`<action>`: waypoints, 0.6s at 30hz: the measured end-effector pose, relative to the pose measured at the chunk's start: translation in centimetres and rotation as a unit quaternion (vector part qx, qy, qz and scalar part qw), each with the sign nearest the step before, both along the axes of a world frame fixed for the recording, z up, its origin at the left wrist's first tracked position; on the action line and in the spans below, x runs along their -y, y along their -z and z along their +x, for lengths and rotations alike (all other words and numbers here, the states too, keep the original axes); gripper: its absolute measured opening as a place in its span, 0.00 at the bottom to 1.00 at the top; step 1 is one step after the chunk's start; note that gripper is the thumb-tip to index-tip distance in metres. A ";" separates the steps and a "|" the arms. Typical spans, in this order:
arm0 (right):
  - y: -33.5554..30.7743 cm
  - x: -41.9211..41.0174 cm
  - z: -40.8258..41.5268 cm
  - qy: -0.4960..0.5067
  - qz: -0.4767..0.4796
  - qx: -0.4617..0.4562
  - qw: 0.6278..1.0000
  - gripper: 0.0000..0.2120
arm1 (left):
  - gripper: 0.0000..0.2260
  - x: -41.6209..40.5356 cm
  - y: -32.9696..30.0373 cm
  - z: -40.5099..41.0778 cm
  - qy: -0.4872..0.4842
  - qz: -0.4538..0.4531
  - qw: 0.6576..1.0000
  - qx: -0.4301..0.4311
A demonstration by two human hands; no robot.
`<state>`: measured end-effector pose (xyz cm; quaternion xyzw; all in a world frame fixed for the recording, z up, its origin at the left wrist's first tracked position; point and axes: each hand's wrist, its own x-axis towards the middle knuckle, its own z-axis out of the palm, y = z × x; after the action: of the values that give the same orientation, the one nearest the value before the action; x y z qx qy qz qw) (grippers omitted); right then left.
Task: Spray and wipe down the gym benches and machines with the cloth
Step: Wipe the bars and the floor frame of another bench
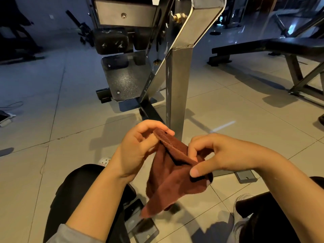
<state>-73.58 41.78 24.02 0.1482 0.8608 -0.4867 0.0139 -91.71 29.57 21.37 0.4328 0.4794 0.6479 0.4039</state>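
Observation:
A reddish-brown cloth hangs between my two hands, low in the middle of the view. My left hand pinches its upper corner between thumb and fingers. My right hand pinches the folded edge lower right, thumb on top. The rest of the cloth droops toward the floor. Right behind the hands rises the grey steel upright of a gym machine, with black pads and a dark footplate further back. No spray bottle is in view.
A black flat bench on steel legs stands at the right. My knees in black trousers frame the bottom. Metal floor plates of the machine lie on the light tiled floor. Dark equipment stands far left, with a small object and cable at the left edge.

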 end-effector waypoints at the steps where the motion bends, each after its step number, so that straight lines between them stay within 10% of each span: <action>1: 0.0 0.2 0.0 -0.009 0.007 0.013 1.000 0.08 | 0.10 0.1 -0.1 0.1 -0.004 0.002 1.000 0.019; 18: 0.5 0.9 -0.5 0.026 -0.161 -0.017 0.986 0.14 | 0.07 0.5 0.1 -0.8 -0.021 -0.002 0.997 0.073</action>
<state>-74.06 40.92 23.52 0.1582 0.7672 -0.6215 0.0098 -92.53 29.09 21.31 0.3737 0.4589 0.6853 0.4244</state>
